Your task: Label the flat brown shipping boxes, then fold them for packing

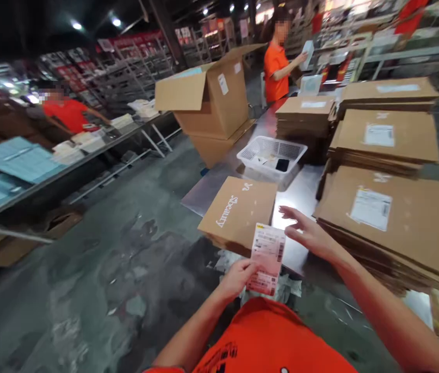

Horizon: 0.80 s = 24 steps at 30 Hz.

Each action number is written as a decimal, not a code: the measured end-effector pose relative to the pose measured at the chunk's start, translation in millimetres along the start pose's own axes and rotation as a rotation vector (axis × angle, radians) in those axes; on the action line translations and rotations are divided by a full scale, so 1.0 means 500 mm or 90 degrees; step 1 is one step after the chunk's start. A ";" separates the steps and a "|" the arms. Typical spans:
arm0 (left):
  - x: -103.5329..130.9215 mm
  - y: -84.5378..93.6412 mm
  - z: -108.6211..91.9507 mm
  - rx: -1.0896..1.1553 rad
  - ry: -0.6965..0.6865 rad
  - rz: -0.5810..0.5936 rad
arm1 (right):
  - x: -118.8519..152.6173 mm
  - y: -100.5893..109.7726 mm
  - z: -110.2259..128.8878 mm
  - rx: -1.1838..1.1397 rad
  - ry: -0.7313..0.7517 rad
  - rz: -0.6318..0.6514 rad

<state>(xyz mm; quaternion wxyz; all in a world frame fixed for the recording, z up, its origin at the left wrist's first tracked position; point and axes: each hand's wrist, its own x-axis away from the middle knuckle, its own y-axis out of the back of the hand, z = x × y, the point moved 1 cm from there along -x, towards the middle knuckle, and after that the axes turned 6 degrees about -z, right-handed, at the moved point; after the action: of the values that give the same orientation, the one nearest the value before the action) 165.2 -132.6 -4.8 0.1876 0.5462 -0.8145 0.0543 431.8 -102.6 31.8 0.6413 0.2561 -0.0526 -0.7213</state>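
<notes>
A printed shipping label [268, 256] is pinched at its lower left edge by my left hand [238, 280]. My right hand [307, 233] is raised beside the label's upper right, its fingers apart and holding nothing. Just beyond the label, a small stack of flat brown cardboard boxes [243, 210] with white printed lettering lies on the metal table [200, 194]. The label covers that stack's near right corner.
To the right stand stacks of labelled flat cartons [409, 223]. A white plastic basket [250, 153] holds a dark flat item. Large open cartons [229, 103] stand beyond it. A person in an orange shirt [276, 65] holds a pale box; another [66, 114] works at the left table.
</notes>
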 end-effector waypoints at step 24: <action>-0.049 0.304 0.109 0.014 0.135 -0.142 | -0.302 -0.328 -0.048 0.434 0.085 -0.049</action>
<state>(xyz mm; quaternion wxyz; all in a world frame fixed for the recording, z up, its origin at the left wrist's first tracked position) 21.6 -66.8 -46.2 0.2713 0.6268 -0.7236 0.0997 302.0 75.5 -9.7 0.4932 0.5041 -0.2384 -0.6677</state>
